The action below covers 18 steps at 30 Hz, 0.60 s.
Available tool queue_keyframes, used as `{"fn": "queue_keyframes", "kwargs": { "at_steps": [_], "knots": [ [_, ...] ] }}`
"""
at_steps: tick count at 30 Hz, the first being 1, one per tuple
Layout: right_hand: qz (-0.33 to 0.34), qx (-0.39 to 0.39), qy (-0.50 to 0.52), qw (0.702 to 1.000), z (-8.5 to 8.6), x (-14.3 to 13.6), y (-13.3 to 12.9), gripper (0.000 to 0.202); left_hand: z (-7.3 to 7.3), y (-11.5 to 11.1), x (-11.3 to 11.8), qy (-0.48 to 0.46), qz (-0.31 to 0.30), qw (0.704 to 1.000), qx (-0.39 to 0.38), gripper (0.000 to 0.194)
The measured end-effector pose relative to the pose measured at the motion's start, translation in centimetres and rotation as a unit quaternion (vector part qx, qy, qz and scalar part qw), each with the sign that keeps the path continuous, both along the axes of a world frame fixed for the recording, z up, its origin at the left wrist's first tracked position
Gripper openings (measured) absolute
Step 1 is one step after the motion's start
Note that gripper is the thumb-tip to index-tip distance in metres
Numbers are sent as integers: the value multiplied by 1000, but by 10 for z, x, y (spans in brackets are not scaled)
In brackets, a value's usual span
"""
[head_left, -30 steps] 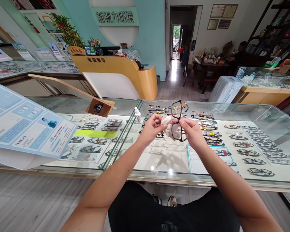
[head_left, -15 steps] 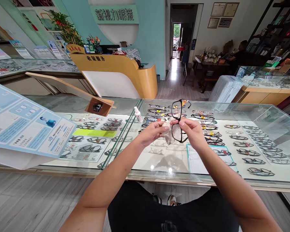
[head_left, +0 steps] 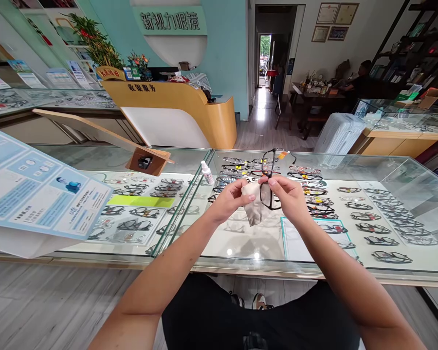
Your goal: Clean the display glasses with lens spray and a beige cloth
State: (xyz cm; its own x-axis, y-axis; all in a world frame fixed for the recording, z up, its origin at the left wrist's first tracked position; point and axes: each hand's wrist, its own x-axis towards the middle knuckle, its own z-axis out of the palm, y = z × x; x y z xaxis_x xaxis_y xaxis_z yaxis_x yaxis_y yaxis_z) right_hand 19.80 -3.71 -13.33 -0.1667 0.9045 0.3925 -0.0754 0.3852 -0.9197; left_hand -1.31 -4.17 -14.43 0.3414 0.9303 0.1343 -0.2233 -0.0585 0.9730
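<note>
Black-framed eyeglasses are held up on end over the glass counter, pinched near the bridge by my right hand. One temple sticks out at the top, with an orange tag by it. My left hand is closed on a pale cleaning cloth, which hangs down beside the lower lens. Some of my left fingers are hidden behind the cloth. A small white spray bottle stands on the counter, beyond and left of my left hand.
Rows of eyeglasses lie inside the glass display case. To the left are a blue-and-white printed board and a wooden stand. Beyond stand a wooden cash desk and a silver suitcase. A person sits far back right.
The glasses have turned to a narrower angle in my right hand. My left hand has drawn the cloth slightly away from the lens, and more of the cloth shows, hanging down.
</note>
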Motion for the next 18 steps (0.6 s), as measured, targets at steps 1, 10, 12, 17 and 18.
{"fn": "queue_keyframes", "kwargs": {
  "at_steps": [1,10,12,17,18],
  "knots": [
    [-3,4,-1,1000,0,-1,0,39,0,0,1,4,1,1000,17,59],
    [-16,45,1,999,-6,-8,0,38,-6,0,2,47,53,984,166,34],
    [-11,54,8,998,-5,-9,0,37,-7,-1,4,65,83,977,184,30],
    [19,13,22,999,-4,-9,0,39,-9,-6,11,21,74,981,177,39],
    [22,6,24,999,-4,-9,0,40,-9,-6,12,3,60,985,159,43]
  ]
}}
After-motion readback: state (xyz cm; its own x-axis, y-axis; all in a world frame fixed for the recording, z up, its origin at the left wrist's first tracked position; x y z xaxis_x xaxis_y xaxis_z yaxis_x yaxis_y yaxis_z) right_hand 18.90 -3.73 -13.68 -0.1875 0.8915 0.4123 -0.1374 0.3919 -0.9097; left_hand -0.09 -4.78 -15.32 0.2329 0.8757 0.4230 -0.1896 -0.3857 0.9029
